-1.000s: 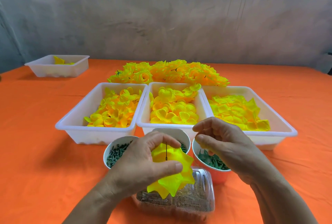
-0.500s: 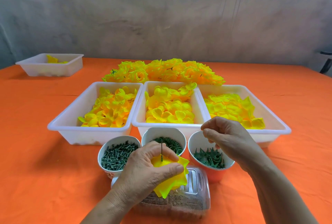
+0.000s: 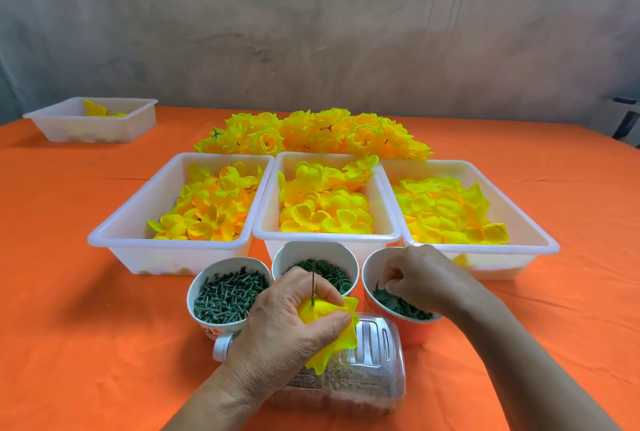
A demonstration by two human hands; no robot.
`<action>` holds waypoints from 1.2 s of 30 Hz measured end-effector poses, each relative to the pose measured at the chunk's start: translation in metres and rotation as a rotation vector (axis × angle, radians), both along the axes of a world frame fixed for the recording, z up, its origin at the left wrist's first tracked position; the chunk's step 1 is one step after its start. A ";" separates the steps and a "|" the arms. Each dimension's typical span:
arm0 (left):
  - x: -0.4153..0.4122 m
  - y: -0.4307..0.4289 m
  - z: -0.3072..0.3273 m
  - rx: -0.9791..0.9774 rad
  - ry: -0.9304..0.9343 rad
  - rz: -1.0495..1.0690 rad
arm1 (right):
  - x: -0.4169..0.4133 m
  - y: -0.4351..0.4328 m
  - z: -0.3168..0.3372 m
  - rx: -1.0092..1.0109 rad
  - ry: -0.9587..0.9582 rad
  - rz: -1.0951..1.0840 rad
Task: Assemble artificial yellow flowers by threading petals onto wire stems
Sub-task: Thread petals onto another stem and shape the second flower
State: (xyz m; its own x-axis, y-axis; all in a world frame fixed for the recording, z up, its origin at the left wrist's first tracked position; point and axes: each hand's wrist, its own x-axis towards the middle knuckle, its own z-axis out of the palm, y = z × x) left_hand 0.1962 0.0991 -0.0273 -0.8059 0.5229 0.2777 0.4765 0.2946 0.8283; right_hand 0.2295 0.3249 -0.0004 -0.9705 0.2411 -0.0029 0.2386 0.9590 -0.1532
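My left hand (image 3: 291, 323) grips a bunched yellow flower (image 3: 337, 326) whose petals hang down to the right; a thin wire stem (image 3: 313, 280) sticks up out of its middle. My right hand (image 3: 420, 278) reaches into the right cup (image 3: 372, 268), its curled fingertips down among the green star-shaped calyx pieces (image 3: 398, 304); whether it holds one is hidden. Three white trays of loose yellow petals stand behind: left tray (image 3: 114, 240), middle tray (image 3: 325, 240), right tray (image 3: 540, 243).
A cup of green pegs (image 3: 228, 292) and a cup of green rings (image 3: 325, 269) stand by the left hand. A clear plastic bottle (image 3: 374, 371) lies under it. Finished flowers (image 3: 311, 134) are piled at the back; another tray (image 3: 93, 122) sits far left on the orange cloth.
My right hand has dropped from above the right cup into it, fingertips among the green pieces. My left hand has squeezed the flower tighter and held about the same place.
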 end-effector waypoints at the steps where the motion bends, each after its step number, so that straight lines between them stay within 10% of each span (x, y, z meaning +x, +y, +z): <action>1: 0.000 0.000 -0.001 0.001 0.001 0.003 | -0.003 0.000 -0.003 0.026 -0.035 0.005; 36: 0.001 0.005 0.000 0.044 0.014 0.029 | -0.018 -0.010 -0.025 0.177 -0.051 -0.092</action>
State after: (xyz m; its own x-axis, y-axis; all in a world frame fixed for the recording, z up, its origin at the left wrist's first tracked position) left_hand 0.1970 0.1038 -0.0277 -0.8165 0.4861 0.3116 0.4801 0.2719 0.8340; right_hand 0.2120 0.3145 -0.0252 -0.9440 0.3299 -0.0011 0.3298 0.9436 0.0300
